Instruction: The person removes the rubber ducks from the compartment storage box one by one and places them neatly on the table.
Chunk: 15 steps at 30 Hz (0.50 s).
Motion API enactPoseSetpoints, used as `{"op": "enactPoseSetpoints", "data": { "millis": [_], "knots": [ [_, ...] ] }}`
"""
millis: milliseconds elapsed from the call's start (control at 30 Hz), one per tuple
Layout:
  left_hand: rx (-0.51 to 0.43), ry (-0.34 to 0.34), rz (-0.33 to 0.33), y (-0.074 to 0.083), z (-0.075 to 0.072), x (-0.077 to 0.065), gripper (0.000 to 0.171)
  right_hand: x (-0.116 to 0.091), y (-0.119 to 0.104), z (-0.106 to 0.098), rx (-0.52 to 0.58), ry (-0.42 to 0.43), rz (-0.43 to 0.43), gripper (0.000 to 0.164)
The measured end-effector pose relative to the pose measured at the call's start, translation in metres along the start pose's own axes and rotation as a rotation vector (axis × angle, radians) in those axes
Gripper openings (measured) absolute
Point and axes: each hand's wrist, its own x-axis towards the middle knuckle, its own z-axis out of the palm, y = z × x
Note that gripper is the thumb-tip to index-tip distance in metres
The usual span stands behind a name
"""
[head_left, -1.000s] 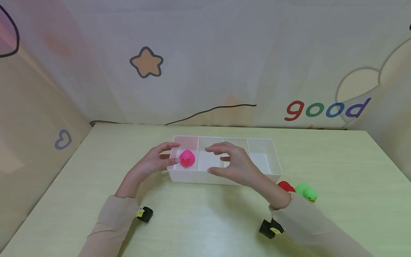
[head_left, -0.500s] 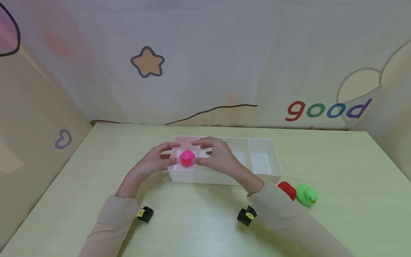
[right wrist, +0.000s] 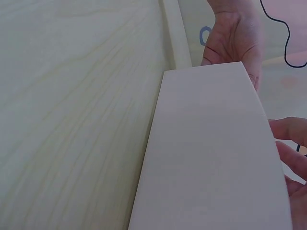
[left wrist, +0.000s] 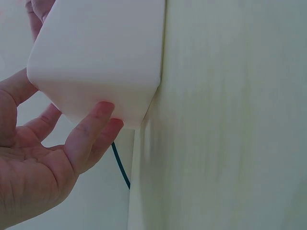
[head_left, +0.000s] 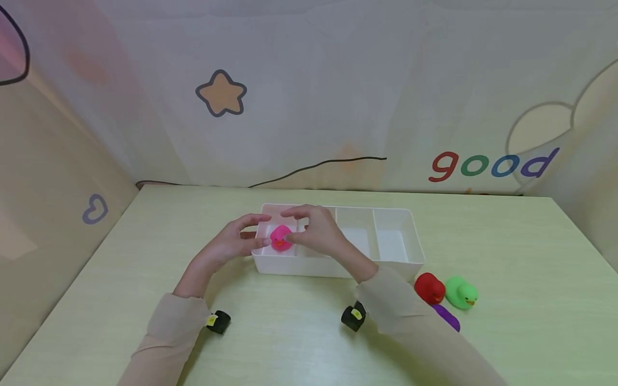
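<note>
A white divided box (head_left: 333, 267) stands on the table. In its leftmost compartment sits a pink toy duck (head_left: 280, 234). My left hand (head_left: 232, 238) holds the box's left end, its thumb and index fingertip over the rim; the left wrist view has other fingertips (left wrist: 103, 109) against the outer end wall. Above the box, my right hand (head_left: 316, 230) has thumb and index finger spread, the thumb overlapping the duck's right side. Whether that thumb touches the duck, I cannot tell. The box wall (right wrist: 211, 153) hides the duck from the right wrist view.
Right of the box lie a red toy duck (head_left: 429, 288), a green toy duck (head_left: 461, 292) and a purple object (head_left: 446, 317), partly hidden by the right sleeve (head_left: 401, 305). A printed backdrop (head_left: 309, 107) rises behind the table (head_left: 289, 332).
My right hand has moved left across the box to the pink duck. The red duck and purple object have come into clearer view as the arm shifted. The left hand stays put.
</note>
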Motion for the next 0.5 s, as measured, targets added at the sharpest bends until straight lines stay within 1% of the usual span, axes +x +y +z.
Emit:
{"op": "enactPoseSetpoints", "data": {
  "millis": [100,267,500],
  "knots": [
    [-0.002,-0.005,0.006,0.000,0.000,0.000,0.056,0.001,0.001,0.003,-0.011,-0.005,-0.032,0.038],
    [-0.008,-0.006,0.012,0.001,0.001,0.000,0.054,0.006,0.002,0.009,-0.068,-0.029,-0.090,0.035],
    [-0.016,-0.005,0.020,0.000,0.001,-0.001,0.053,0.015,0.001,0.018,-0.137,-0.105,-0.087,0.039]
  ]
}}
